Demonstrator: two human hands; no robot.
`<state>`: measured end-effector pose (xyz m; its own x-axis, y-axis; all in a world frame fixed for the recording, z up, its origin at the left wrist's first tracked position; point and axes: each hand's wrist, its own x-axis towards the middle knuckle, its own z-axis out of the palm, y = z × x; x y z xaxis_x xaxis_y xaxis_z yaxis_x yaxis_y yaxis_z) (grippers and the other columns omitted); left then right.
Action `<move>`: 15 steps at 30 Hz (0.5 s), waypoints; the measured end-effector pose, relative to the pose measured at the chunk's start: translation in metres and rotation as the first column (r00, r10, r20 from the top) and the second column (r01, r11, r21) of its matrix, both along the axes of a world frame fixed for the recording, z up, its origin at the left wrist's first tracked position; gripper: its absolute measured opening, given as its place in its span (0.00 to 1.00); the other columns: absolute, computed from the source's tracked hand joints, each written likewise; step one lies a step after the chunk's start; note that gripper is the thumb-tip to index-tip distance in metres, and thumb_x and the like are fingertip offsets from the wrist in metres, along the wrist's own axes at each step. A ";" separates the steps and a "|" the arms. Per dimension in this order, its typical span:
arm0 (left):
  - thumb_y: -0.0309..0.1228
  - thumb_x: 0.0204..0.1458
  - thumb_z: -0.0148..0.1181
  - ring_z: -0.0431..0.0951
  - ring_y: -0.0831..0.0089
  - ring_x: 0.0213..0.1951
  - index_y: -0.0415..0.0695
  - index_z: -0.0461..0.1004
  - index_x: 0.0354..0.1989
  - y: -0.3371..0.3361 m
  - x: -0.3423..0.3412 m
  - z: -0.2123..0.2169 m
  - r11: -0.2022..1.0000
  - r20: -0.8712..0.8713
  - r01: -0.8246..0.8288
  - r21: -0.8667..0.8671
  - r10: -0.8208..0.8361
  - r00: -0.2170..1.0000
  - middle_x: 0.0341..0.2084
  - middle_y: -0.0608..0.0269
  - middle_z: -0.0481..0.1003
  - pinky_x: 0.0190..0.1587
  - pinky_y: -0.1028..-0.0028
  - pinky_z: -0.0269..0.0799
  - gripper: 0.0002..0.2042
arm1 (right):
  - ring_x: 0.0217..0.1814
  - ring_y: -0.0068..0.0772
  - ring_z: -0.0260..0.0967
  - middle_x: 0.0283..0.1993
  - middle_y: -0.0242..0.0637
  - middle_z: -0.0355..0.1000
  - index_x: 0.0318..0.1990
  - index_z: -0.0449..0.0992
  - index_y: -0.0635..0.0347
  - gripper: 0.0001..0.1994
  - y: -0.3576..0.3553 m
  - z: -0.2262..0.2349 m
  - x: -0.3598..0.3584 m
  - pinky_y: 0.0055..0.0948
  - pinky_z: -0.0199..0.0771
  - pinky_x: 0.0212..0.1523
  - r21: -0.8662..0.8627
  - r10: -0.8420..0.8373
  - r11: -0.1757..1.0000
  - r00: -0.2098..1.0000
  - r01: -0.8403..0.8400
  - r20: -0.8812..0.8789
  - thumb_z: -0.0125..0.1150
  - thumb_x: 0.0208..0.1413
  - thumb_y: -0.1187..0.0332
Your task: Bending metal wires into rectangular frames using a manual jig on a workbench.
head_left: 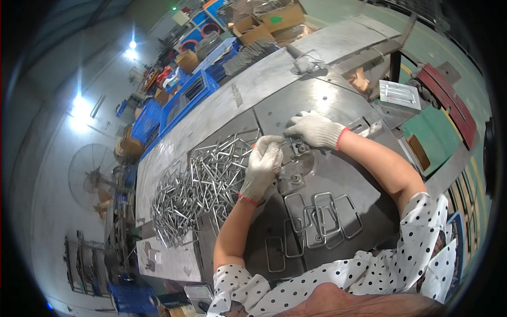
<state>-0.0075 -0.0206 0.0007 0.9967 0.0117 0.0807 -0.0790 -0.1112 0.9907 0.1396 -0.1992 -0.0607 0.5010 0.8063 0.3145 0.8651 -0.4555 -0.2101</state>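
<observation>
My left hand, in a white knit glove with a red cuff, is closed beside a small metal jig on the steel bench. Its fingers hide what they hold, if anything. My right hand, gloved alike, lies palm down just beyond the jig with its fingers reaching out to the left. Left of my left hand spreads a large pile of bent metal rods. Nearer to me lie several rectangular wire loops, some overlapping.
A second bolted metal block sits on the bench near the jig. Blue crates and cardboard boxes line the far side. At right are a metal box and a red machine part. A fan stands at left.
</observation>
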 end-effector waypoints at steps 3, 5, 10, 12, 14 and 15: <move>0.38 0.72 0.47 0.77 0.75 0.41 0.42 0.73 0.56 0.023 -0.007 -0.017 0.969 -0.012 0.173 -0.177 -0.177 0.984 0.42 0.66 0.75 0.47 0.75 0.73 0.15 | 0.54 0.51 0.73 0.50 0.43 0.74 0.58 0.80 0.45 0.22 0.004 0.014 -0.014 0.48 0.75 0.54 0.117 0.088 0.990 0.995 -0.081 -0.056 0.54 0.56 0.71; 0.42 0.73 0.46 0.78 0.69 0.49 0.42 0.72 0.59 0.015 0.007 -0.021 0.822 0.318 -0.127 0.556 -0.069 0.946 0.46 0.65 0.76 0.58 0.68 0.74 0.18 | 0.54 0.49 0.74 0.50 0.43 0.75 0.56 0.82 0.49 0.20 -0.006 0.022 -0.014 0.46 0.74 0.55 0.135 0.085 0.988 0.994 -0.075 -0.072 0.55 0.56 0.71; 0.33 0.69 0.55 0.74 0.80 0.45 0.41 0.73 0.54 0.010 0.017 -0.022 0.963 0.026 0.142 -0.227 -0.140 0.990 0.44 0.66 0.76 0.48 0.76 0.74 0.11 | 0.61 0.54 0.71 0.58 0.48 0.74 0.61 0.77 0.57 0.22 0.007 0.006 0.000 0.41 0.69 0.63 0.098 0.033 0.995 0.993 -0.021 -0.115 0.52 0.58 0.74; 0.32 0.68 0.55 0.74 0.81 0.43 0.41 0.73 0.53 0.011 0.020 -0.034 0.954 0.094 0.128 -0.270 -0.106 0.990 0.43 0.66 0.76 0.44 0.77 0.73 0.11 | 0.61 0.56 0.70 0.58 0.49 0.74 0.62 0.75 0.60 0.23 0.011 -0.006 0.010 0.42 0.69 0.63 0.067 0.035 0.997 0.999 -0.032 -0.040 0.49 0.59 0.75; 0.31 0.68 0.55 0.74 0.82 0.39 0.40 0.72 0.52 0.009 0.019 -0.025 0.972 0.101 0.138 -0.193 -0.120 0.988 0.40 0.68 0.76 0.41 0.78 0.72 0.10 | 0.61 0.57 0.70 0.60 0.51 0.74 0.63 0.74 0.60 0.23 0.007 -0.012 0.017 0.43 0.70 0.63 0.164 0.050 0.986 0.974 -0.013 -0.221 0.48 0.60 0.77; 0.31 0.68 0.55 0.73 0.83 0.38 0.40 0.72 0.51 0.009 0.013 -0.017 0.980 0.101 0.136 -0.146 -0.122 0.987 0.40 0.68 0.76 0.39 0.79 0.72 0.10 | 0.62 0.57 0.70 0.60 0.52 0.74 0.63 0.73 0.61 0.23 0.008 -0.018 0.021 0.43 0.70 0.63 0.212 0.072 0.977 0.946 -0.003 -0.316 0.47 0.60 0.77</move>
